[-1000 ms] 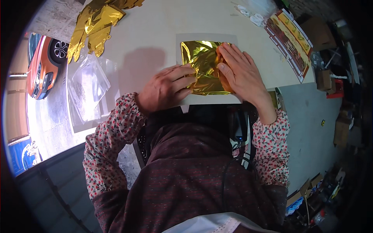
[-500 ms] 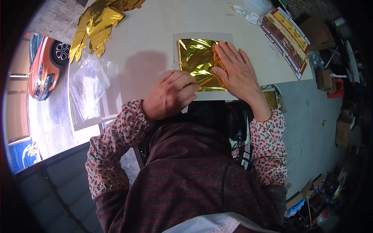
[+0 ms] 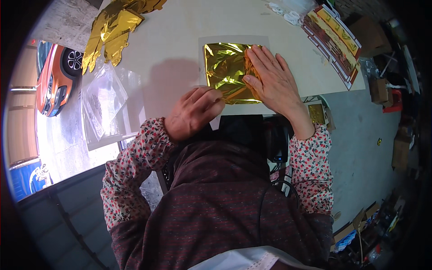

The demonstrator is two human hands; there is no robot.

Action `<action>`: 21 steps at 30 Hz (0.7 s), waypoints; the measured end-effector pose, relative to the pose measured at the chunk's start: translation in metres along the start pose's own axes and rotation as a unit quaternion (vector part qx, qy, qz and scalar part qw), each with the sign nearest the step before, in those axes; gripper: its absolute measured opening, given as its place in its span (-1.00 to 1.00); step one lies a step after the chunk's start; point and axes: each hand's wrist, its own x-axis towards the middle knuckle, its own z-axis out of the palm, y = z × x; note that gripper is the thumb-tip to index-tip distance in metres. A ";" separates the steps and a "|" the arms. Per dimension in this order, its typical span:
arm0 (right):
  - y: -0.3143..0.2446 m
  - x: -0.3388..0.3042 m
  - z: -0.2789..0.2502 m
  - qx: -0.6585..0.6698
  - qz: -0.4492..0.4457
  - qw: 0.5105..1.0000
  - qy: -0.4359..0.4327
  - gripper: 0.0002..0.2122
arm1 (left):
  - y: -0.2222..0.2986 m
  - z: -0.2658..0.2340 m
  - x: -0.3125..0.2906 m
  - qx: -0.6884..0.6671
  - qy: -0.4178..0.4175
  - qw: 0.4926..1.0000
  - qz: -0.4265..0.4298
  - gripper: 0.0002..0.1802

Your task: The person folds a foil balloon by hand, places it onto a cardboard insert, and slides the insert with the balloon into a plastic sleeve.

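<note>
A square of shiny gold foil [image 3: 225,67] lies on a clear plastic sheet [image 3: 234,39] near the front edge of the table. My right hand [image 3: 274,83] rests flat on the foil's right side, fingers stretched out and thumb apart. Just off the foil's lower left corner is my left hand [image 3: 194,111], its fingers curled together with the knuckles up. Its fingertips are hidden, so whatever they may pinch cannot be made out.
Crumpled gold foil pieces [image 3: 118,29] lie at the table's far left, with clear plastic bags [image 3: 104,101] nearer. Printed card sheets [image 3: 330,42] and white twisted bundles [image 3: 292,18] lie at the far right. Cardboard boxes [image 3: 381,91] stand on the floor to the right.
My left hand has drawn back slightly, down and away from the foil's lower left corner. The right hand stays flat on the foil. The whole view has shifted a little.
</note>
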 end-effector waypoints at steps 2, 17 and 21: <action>0.000 0.000 0.001 0.000 0.000 1.000 0.002 -0.41 | 0.004 0.002 -0.001 0.008 -0.008 1.000 0.004 -0.60; -0.001 0.000 0.000 -0.001 -0.003 1.000 0.000 -0.42 | 0.037 0.018 -0.009 0.015 0.018 0.992 -0.122 -0.47; -0.001 0.001 -0.001 -0.002 -0.003 1.000 -0.001 -0.42 | 0.037 0.021 -0.010 0.028 0.020 0.992 -0.125 -0.45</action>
